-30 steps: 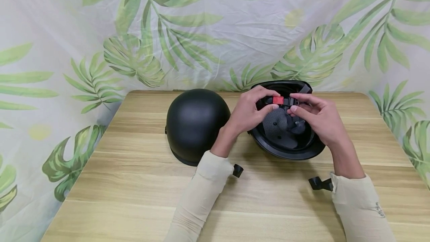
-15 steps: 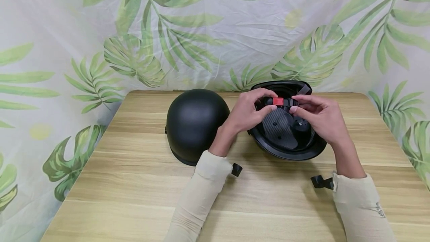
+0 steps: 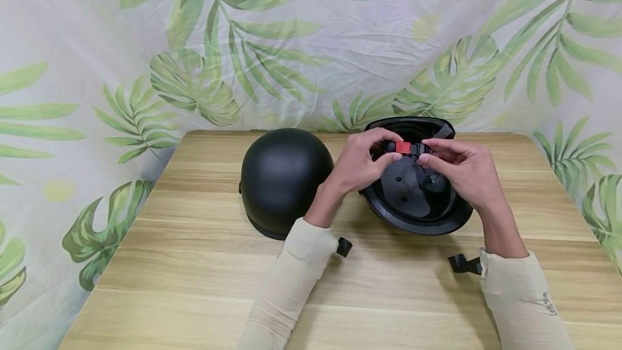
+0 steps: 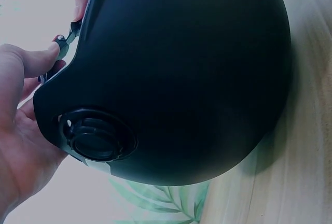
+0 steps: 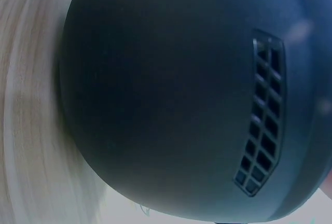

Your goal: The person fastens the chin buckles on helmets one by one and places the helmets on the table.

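A black helmet [image 3: 418,226] lies upturned on the table, its padded inside facing up. Above its opening runs a chin strap with a red and black buckle [image 3: 403,147]. My left hand [image 3: 359,161] pinches the red end between thumb and index finger. On the other side, my right hand [image 3: 471,172] pinches the black end of the buckle. The left wrist view has the shell [image 4: 192,79] with a round black fitting [image 4: 93,138], and my left hand [image 4: 26,115] beyond the rim. A slotted vent [image 5: 263,115] marks the shell in the right wrist view, where the right hand is mostly hidden.
Dome up, a second black helmet [image 3: 286,177] stands left of the upturned one, partly behind the left wrist. Both are on a wooden table [image 3: 194,285]. A leaf-patterned cloth [image 3: 272,42] hangs behind the table's far edge.
The upturned helmet has tilted or shifted slightly toward me. The buckle and the right fingertips have moved a little to the right; both hands keep their pinch.
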`<state>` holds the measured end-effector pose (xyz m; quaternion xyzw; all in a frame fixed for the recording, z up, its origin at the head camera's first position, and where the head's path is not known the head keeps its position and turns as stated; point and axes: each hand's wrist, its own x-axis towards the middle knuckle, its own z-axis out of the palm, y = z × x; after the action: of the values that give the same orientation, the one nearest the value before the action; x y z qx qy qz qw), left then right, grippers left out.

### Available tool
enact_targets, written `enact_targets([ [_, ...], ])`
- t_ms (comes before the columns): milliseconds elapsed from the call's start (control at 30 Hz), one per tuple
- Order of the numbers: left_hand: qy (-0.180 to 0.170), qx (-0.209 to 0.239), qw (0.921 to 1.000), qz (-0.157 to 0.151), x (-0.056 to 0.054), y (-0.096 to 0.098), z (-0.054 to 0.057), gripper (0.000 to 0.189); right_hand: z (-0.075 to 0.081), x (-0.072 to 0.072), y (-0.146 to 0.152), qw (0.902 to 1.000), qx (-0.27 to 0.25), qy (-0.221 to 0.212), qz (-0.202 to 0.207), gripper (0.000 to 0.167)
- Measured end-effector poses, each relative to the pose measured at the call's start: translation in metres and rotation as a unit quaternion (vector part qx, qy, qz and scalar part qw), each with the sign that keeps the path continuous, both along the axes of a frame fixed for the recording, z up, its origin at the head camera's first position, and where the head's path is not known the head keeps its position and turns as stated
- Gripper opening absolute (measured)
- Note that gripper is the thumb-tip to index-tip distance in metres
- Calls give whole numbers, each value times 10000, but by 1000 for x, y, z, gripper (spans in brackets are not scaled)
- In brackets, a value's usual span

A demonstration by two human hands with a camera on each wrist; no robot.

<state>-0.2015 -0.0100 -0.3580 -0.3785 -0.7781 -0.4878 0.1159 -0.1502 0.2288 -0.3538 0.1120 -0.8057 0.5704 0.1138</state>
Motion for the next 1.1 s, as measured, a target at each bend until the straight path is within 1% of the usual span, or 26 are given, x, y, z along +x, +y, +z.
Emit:
enact_targets([
  [200, 48, 2, 10000, 28, 2, 2, 0, 23, 0, 1, -1, 9999, 49, -55, -78, 32],
  [300, 79, -49, 10000, -21, 3, 2, 1, 23, 1, 2, -3, 9999, 46, -82, -65, 32],
  [467, 147, -156, 9997, -91, 3, 4, 3, 26, 6, 2, -8, 9997, 177, -109, -106, 34],
  [567, 105, -179, 9998, -73, 3, 3, 3, 26, 8, 3, -9, 9994, 264, -112, -181, 34],
  [833, 49, -409, 9990, -149, 2, 1, 2, 27, 7, 4, -7, 9995, 189, -244, -23, 33],
  [967, 146, -574, 9982, -50, 3, 2, 2, 29, 7, 3, -5, 9993, 287, -239, -2, 34],
  [1100, 286, -947, 9949, 178, 4, 3, 1, 29, 6, 3, -4, 9978, 649, -73, -68, 32],
])
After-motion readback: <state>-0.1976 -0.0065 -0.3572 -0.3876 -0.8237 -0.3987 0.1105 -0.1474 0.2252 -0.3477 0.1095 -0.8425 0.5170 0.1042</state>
